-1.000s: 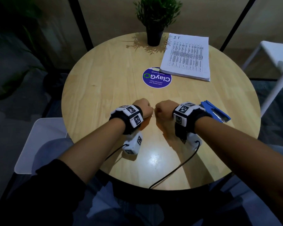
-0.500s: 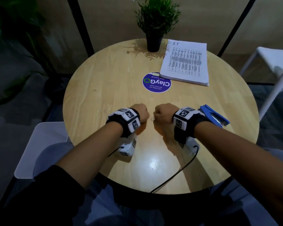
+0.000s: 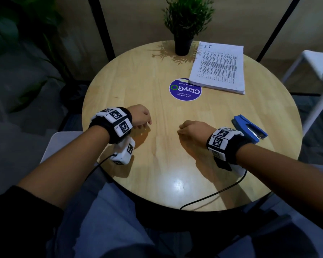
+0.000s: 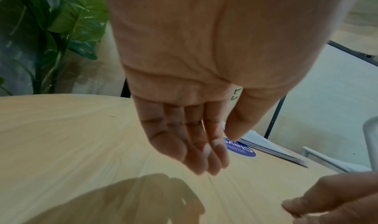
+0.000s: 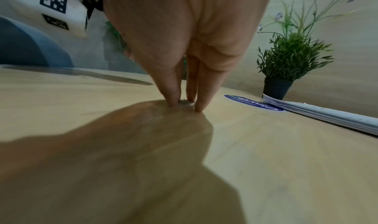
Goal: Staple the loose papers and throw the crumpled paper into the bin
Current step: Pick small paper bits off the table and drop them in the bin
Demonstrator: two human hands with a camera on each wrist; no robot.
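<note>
A thick stack of printed papers (image 3: 218, 68) lies at the table's far right, and its edge also shows in the right wrist view (image 5: 327, 114). A blue stapler (image 3: 250, 128) lies just right of my right wrist. My left hand (image 3: 141, 116) hovers over the round wooden table (image 3: 119, 86), empty, with its fingers (image 4: 196, 146) relaxed and nearly straight. My right hand (image 3: 191, 130) stands with its fingertips (image 5: 174, 96) touching the tabletop. A small pale glint sits between the tips, and I cannot tell what it is. No crumpled paper or bin shows in any view.
A small potted plant (image 3: 183, 43) stands at the far edge beside the papers. A round purple sticker (image 3: 185, 89) marks the table's middle. White chairs stand at the left (image 3: 63, 142) and right (image 3: 315, 71). A black cable (image 3: 213, 194) trails off the near edge.
My two hands were fists touching at the table's middle. They have drawn apart, the left going left and uncurling, the right lowering its fingertips onto the wood.
</note>
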